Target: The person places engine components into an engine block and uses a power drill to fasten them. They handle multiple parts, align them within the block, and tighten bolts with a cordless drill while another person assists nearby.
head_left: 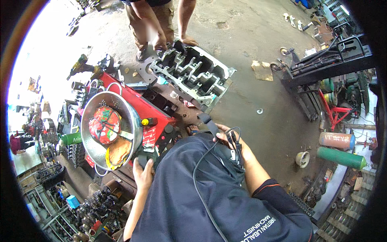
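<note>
My right hand (221, 131) is closed at the front of my dark shirt, with its fingers on a black strap (209, 123). Black cables with connectors (234, 142) hang beside that hand, and one cable runs down over the shirt. Lower on the left, my left hand (143, 172) is curled against a small black object (147, 159), whose kind I cannot make out. Beyond the left hand sits a metal colander (136, 121) holding a red patterned bundle (105, 125) and a flat brown piece on yellow (119, 151).
Ahead, another person's hands (188, 40) rest at an engine block (193, 74). A red tool cart (131, 97) stands left of it, with a cordless drill (82, 66) at its far end. Gas cylinders (342, 157) and a black metal frame (330, 64) are at the right.
</note>
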